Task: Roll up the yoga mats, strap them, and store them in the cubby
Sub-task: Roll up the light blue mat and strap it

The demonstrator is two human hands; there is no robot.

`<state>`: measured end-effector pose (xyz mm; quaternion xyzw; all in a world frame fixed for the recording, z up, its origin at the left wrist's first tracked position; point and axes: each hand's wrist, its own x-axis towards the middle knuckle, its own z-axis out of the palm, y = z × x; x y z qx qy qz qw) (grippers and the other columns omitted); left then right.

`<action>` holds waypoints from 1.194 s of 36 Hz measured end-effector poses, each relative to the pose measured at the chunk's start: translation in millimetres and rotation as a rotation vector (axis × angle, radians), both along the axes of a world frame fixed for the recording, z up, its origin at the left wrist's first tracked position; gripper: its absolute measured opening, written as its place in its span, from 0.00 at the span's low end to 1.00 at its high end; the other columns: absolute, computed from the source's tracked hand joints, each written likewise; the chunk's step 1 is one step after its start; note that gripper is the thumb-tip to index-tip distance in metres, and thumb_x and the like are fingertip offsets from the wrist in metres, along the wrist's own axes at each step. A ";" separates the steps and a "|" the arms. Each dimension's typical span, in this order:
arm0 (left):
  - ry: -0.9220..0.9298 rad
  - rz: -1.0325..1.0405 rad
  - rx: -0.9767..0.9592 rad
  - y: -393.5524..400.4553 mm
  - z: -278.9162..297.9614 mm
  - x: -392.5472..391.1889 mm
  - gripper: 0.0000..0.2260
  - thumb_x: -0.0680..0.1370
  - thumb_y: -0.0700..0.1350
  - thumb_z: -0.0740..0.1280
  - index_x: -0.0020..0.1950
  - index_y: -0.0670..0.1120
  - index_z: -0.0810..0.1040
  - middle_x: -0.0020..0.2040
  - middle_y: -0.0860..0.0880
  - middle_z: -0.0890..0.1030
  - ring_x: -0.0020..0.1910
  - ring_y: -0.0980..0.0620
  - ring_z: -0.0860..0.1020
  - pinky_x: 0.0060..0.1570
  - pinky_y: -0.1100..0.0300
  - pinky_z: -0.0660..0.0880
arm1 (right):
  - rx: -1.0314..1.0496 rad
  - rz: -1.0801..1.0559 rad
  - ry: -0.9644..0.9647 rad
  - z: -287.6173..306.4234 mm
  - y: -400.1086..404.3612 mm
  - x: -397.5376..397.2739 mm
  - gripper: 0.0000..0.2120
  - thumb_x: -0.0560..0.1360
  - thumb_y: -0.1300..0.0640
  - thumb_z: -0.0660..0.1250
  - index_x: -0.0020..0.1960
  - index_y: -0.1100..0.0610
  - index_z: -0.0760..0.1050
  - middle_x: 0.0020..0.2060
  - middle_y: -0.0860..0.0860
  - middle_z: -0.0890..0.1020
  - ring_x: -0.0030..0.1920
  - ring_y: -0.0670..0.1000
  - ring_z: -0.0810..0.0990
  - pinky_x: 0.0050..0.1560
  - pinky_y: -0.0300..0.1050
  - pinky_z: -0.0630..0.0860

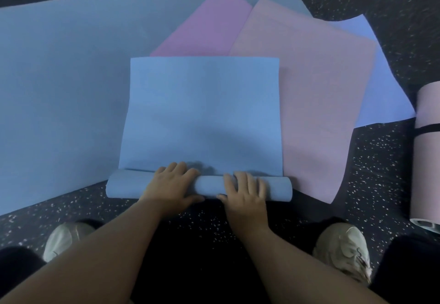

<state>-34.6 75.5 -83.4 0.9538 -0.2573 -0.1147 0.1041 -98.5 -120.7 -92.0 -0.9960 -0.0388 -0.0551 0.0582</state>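
Note:
A light blue yoga mat [202, 113] lies in front of me, its near end rolled into a short tube [209, 187]. My left hand [171, 183] lies over the left half of the roll, fingers curved across its top and thumb on the near side. My right hand [245, 189] lies over the right half the same way. A pale pink mat [316, 103] and a brighter pink mat [209, 27] lie flat under and beyond the blue one. At the right edge a rolled pink mat [426, 156] lies on the floor with a black strap [427, 128] around it.
A large blue mat [59, 84] spreads flat on the left, and a lilac mat [378, 84] shows at the right under the pink ones. The floor [376, 172] is dark speckled rubber. My two shoes [63, 239] [345, 246] stand at the bottom of the view.

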 end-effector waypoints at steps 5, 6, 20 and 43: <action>-0.143 0.030 -0.024 -5.2 -5.5 -2.3 0.29 0.70 0.72 0.55 0.54 0.50 0.75 0.50 0.49 0.77 0.49 0.48 0.74 0.48 0.52 0.71 | 0.032 -0.092 0.122 -2.6 11.3 -4.6 0.22 0.76 0.43 0.56 0.64 0.54 0.69 0.58 0.56 0.80 0.61 0.57 0.71 0.66 0.61 0.59; -0.147 0.053 -0.026 -7.5 -4.8 -1.0 0.32 0.71 0.73 0.53 0.55 0.49 0.75 0.52 0.49 0.78 0.52 0.48 0.72 0.50 0.52 0.67 | 0.039 -0.083 0.132 -2.2 10.0 -1.7 0.22 0.76 0.43 0.56 0.64 0.54 0.70 0.58 0.55 0.79 0.61 0.57 0.71 0.66 0.61 0.59; -0.134 0.079 0.012 -25.7 10.2 11.0 0.30 0.82 0.61 0.45 0.70 0.43 0.72 0.67 0.45 0.76 0.67 0.45 0.73 0.66 0.44 0.62 | 0.058 0.006 0.493 30.6 -1.9 62.8 0.34 0.75 0.39 0.32 0.79 0.47 0.48 0.79 0.48 0.51 0.78 0.51 0.42 0.74 0.57 0.41; 0.084 0.148 0.156 -36.1 18.6 44.7 0.36 0.73 0.67 0.31 0.79 0.53 0.40 0.80 0.53 0.44 0.78 0.52 0.40 0.73 0.51 0.37 | 0.034 0.008 0.029 23.6 -6.9 96.2 0.20 0.76 0.50 0.54 0.57 0.59 0.78 0.56 0.54 0.81 0.63 0.56 0.77 0.65 0.58 0.61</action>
